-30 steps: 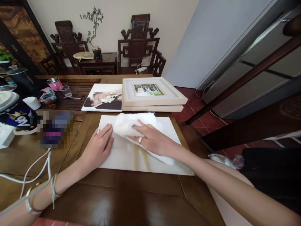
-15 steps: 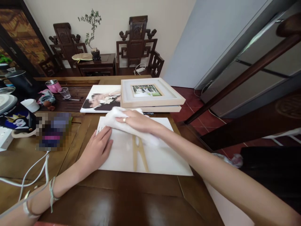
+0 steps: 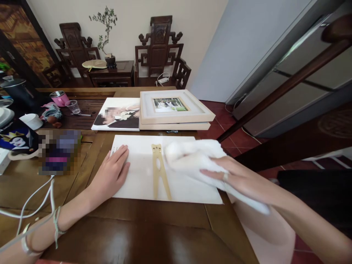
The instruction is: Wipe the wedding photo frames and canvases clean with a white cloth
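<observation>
A white board (image 3: pixel 137 179), with a tan A-shaped stand (image 3: pixel 158 167) on its face, lies flat on the dark wooden table. My left hand (image 3: pixel 115 170) rests flat on the board's left edge, fingers stretched out and holding nothing. In my right hand (image 3: pixel 229 174) is a crumpled white cloth (image 3: pixel 192 156), over the board's right part; its loose end trails past the right edge. The hand and cloth are somewhat blurred. Part of the board's right side is hidden under the cloth.
Behind the board lie a framed photo (image 3: pixel 176 106) on another frame and a photo panel (image 3: pixel 118 117). To the left are a blurred-out phone (image 3: pixel 60 152), a white cable (image 3: pixel 41 196), a pink mug (image 3: pixel 59 98), a plastic cup (image 3: pixel 73 106) and a black kettle (image 3: pixel 18 91).
My right hand has swept the cloth from the board's upper left to its right side, uncovering the top of the stand. My left hand stays on the board's left edge.
</observation>
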Action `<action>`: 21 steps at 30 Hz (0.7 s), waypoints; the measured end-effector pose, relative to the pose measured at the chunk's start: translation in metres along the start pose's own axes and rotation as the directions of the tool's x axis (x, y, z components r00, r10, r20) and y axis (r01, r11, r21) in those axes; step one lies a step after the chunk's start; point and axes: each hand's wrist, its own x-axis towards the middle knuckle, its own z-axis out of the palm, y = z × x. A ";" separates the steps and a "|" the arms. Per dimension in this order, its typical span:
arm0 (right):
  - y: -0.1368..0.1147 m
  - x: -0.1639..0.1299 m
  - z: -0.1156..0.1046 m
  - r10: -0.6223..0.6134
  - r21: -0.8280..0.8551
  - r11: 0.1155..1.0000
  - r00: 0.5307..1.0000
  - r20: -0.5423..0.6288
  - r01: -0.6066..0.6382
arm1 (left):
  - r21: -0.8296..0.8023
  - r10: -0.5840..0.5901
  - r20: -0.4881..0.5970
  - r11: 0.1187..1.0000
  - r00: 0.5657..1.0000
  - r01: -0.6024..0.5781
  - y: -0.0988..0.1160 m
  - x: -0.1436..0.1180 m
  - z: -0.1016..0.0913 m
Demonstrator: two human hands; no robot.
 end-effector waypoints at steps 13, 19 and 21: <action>-0.029 0.034 -0.021 0.016 0.121 0.992 0.994 0.109 -0.029 | -0.014 -0.004 0.004 1.000 1.000 0.004 0.000 0.001 0.000; -0.034 0.072 -0.022 -0.056 0.236 0.971 0.996 0.065 0.039 | -0.010 -0.007 0.018 1.000 1.000 0.007 0.000 0.000 0.000; -0.035 0.072 -0.017 -0.020 0.184 0.982 0.998 -0.059 0.031 | -0.016 -0.010 0.023 1.000 1.000 0.011 0.000 0.000 0.000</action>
